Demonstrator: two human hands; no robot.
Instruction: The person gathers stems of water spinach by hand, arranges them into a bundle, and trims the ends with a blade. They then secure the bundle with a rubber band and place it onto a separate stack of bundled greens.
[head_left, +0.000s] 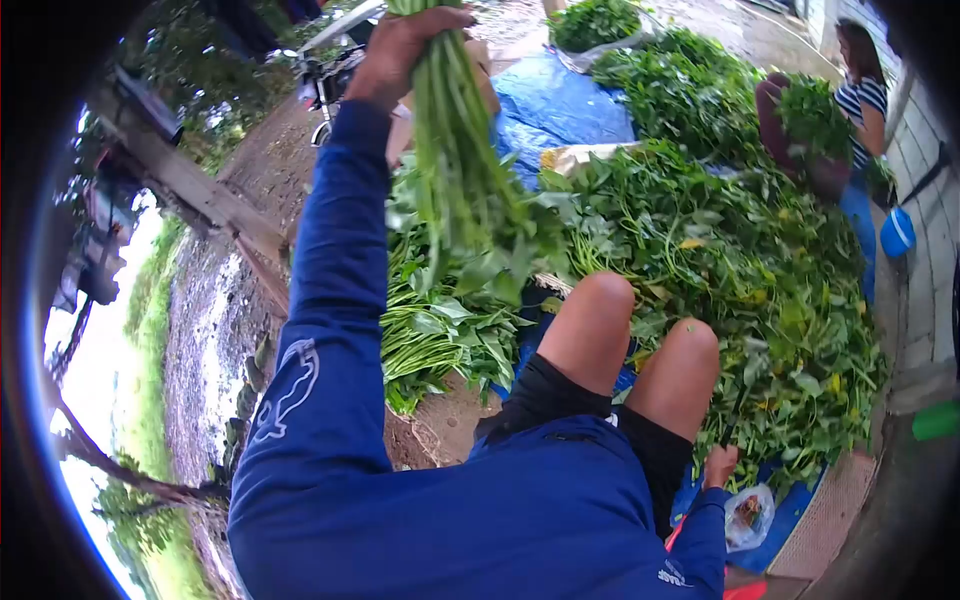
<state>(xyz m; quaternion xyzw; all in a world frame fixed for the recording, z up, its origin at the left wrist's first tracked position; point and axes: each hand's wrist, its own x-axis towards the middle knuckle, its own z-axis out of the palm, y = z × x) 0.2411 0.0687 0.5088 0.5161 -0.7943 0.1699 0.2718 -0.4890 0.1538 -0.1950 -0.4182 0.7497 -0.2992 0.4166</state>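
Note:
Up at the top, my left hand (pixel 405 50) is closed around the stems of a bunch of leafy greens (pixel 455 150). The long pale stems are in my grip and the leaves hang downward, slightly blurred. Low on the right, beside my knee, my right hand (pixel 721 466) is closed on the dark handle of what looks like a knife (pixel 735 415), pointing away from me over the greens. A large heap of loose leafy greens (pixel 720 240) spreads in front of my knees. Under the raised bunch, more greens (pixel 440 325) lie with their stems side by side.
Blue tarp (pixel 560 100) shows at the back. A person in a striped top (pixel 865 105) sits at the far right with greens, near a blue container (pixel 897 232) and the block wall (pixel 925 290). A clear plastic bag (pixel 750 517) lies by my right hand. A wooden rail (pixel 195 185) runs along the left.

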